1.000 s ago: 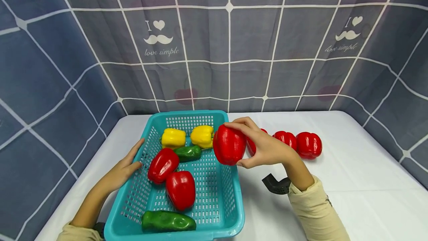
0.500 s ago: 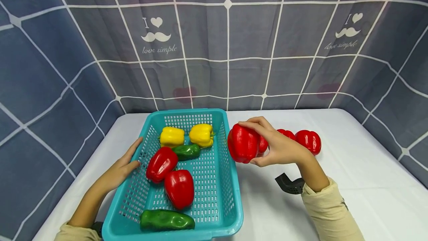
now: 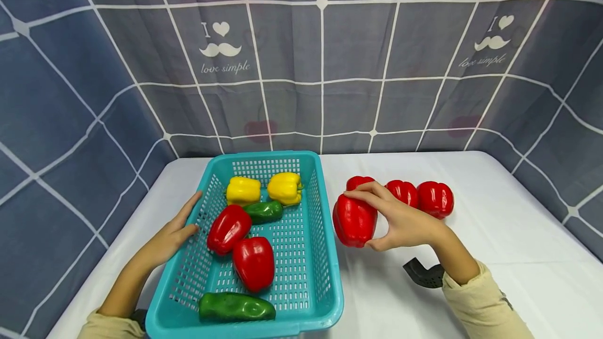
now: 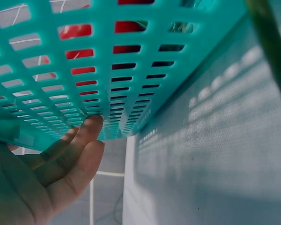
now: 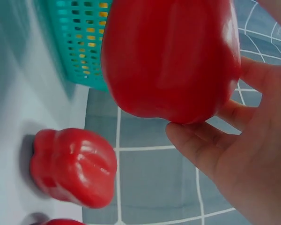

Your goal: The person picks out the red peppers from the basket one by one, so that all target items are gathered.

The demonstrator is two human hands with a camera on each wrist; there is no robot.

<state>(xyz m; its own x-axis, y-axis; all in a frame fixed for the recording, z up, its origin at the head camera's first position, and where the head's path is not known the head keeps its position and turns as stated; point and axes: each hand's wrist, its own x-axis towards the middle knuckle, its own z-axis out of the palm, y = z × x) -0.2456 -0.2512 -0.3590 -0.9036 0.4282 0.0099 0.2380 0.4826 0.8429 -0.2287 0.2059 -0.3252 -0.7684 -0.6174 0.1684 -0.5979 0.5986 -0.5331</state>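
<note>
My right hand (image 3: 400,221) grips a red bell pepper (image 3: 354,221) (image 5: 171,58) just right of the teal basket (image 3: 330,271), low over the white table. Behind it lie three more red peppers: one (image 3: 359,182) (image 5: 75,166) partly hidden by my fingers, then two (image 3: 402,192) (image 3: 435,199) in a row to the right. My left hand (image 3: 171,237) (image 4: 51,173) rests with straight fingers against the basket's left wall (image 4: 84,70). Inside the basket lie two yellow peppers (image 3: 243,190) (image 3: 285,188), two red ones (image 3: 229,228) (image 3: 253,263) and two green ones (image 3: 264,211) (image 3: 236,306).
A white cloth covers the table (image 3: 509,255). A grey-blue checked curtain (image 3: 320,67) closes the back and both sides. A black wrist-camera mount (image 3: 424,274) sticks out under my right forearm.
My right hand has carried the red pepper from over the basket's right rim out to the right and down toward the table, in front of the row of red peppers. The left hand stayed put.
</note>
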